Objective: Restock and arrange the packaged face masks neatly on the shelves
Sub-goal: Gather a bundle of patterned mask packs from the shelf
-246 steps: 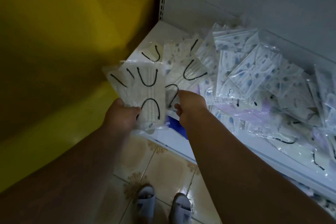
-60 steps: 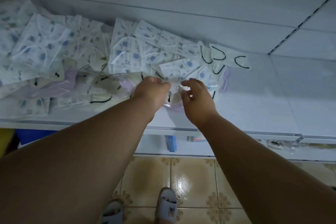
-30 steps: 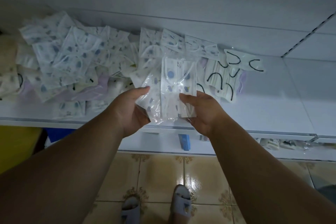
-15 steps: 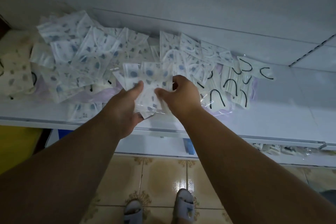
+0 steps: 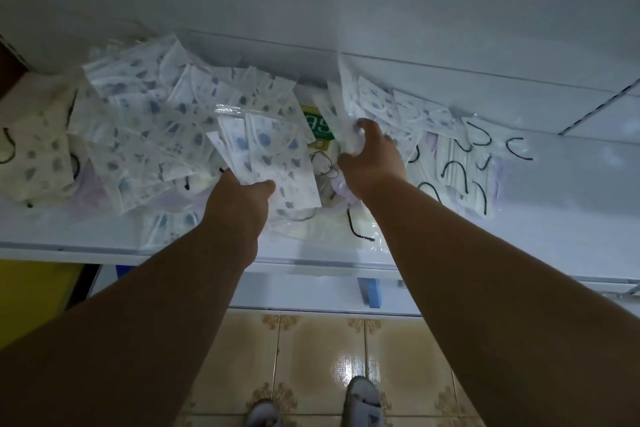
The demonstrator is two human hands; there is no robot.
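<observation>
A white shelf (image 5: 554, 218) carries a loose heap of clear-wrapped face masks (image 5: 145, 121), most white with blue prints. My left hand (image 5: 239, 204) grips a small fanned stack of blue-print mask packs (image 5: 273, 156), thumb on top, held just above the heap. My right hand (image 5: 372, 156) grasps a bundle of packs (image 5: 349, 114) at the middle and tilts it up to the right. In the gap between my hands a pack with a green label (image 5: 317, 123) shows. White masks with black ear loops (image 5: 460, 170) lie to the right.
The shelf's right part is bare white board, with a back panel (image 5: 381, 10) behind. A yellow wall (image 5: 31, 295) stands at the lower left. Below the shelf edge are a blue tag (image 5: 370, 291) and beige floor tiles (image 5: 311, 357) with my slippers.
My hands have drawn apart: the left keeps the blue-print packs, the right has moved right and lifted a bundle aside, uncovering the green-label pack. The view shifted slightly.
</observation>
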